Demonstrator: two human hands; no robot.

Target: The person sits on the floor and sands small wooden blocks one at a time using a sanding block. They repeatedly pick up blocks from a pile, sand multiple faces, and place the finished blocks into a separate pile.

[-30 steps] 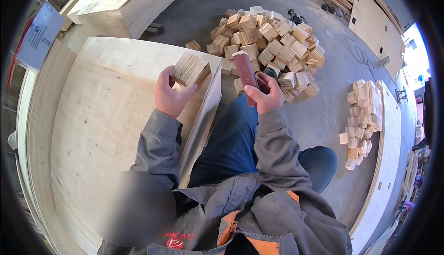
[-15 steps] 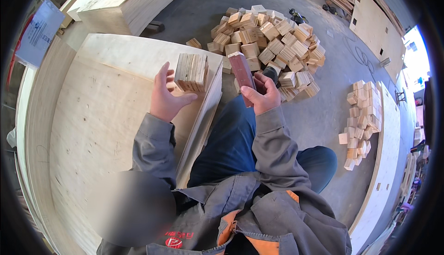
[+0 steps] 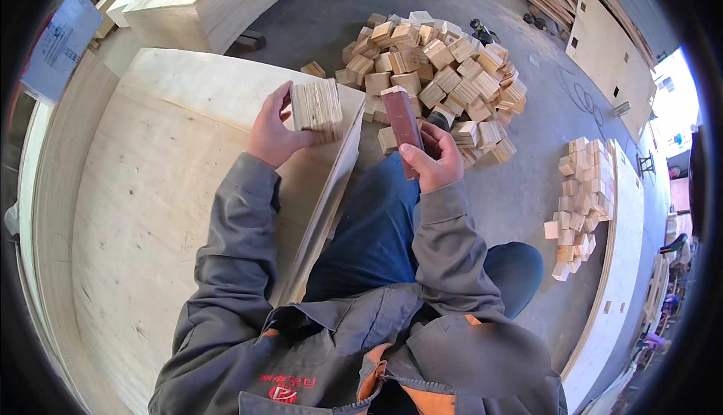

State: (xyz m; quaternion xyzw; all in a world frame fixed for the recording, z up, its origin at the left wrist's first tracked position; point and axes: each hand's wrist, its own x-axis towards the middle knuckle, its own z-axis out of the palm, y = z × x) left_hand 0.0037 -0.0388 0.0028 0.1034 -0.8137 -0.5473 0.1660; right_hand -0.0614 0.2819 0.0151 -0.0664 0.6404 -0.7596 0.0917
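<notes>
My left hand (image 3: 273,132) grips a layered plywood block (image 3: 318,111) at the corner of a pale plywood panel (image 3: 166,189), thumb on its near side and fingers at its left and far side. The block is slightly blurred, and whether it touches the panel I cannot tell. In my right hand (image 3: 438,160) is a sanding block (image 3: 400,123), a narrow wooden piece wrapped in reddish-brown sandpaper. It is held tilted over my knee, to the right of the plywood block and apart from it.
A big heap of wooden blocks (image 3: 452,68) lies on the grey floor (image 3: 520,212) ahead. To the right, smaller blocks (image 3: 584,196) are stacked beside a long board (image 3: 621,264). A large plywood box (image 3: 203,16) stands far left. A cable (image 3: 584,95) lies on the floor.
My left hand has closed around the plywood block, which has turned a little. My right hand with the sanding block has shifted slightly right.
</notes>
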